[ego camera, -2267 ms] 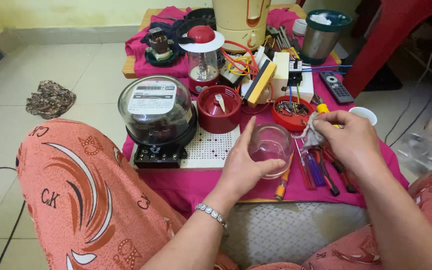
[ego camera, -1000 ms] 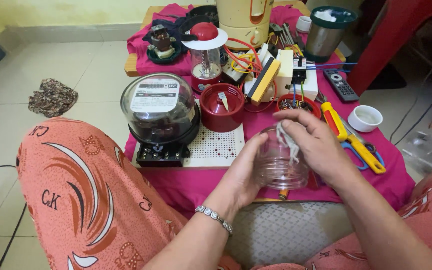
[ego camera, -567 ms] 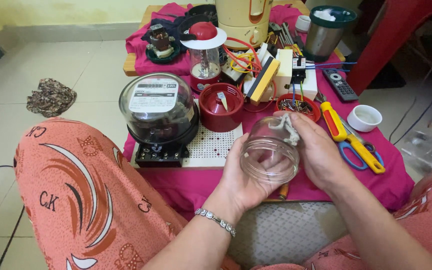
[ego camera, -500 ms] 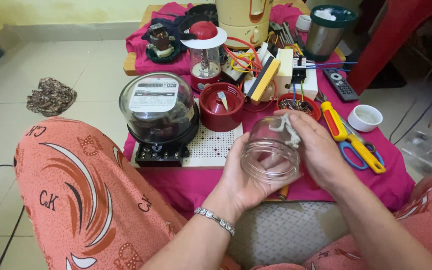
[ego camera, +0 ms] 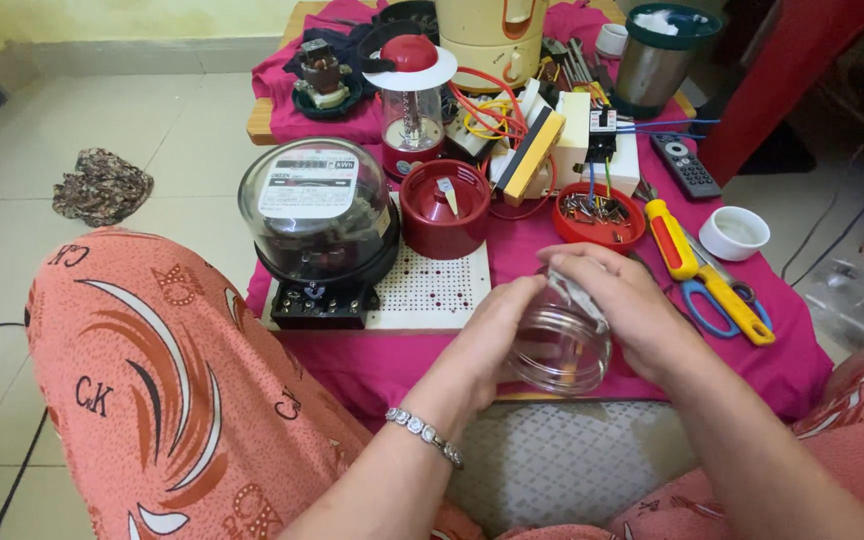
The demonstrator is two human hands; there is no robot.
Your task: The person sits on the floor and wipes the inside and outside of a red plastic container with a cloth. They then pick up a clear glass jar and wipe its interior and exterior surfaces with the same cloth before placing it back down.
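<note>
A low counter point(ego camera: 812, 370) draped in magenta cloth stands on a pale tiled floor. Both hands hold a clear glass jar point(ego camera: 559, 345) tilted above the counter's near edge: the left hand point(ego camera: 487, 335) has its grip wrapped around the jar's side, and the right hand point(ego camera: 620, 305) is closed over its top. At ten o'clock from the jar sits a domed electricity meter point(ego camera: 314, 222); at two o'clock lie yellow-handled pliers point(ego camera: 707, 275).

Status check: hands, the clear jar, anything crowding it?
Left hand and right hand both grip the clear jar, tilted, above the table edge. Screwdriver and scissors lie just right; red bowl behind.
</note>
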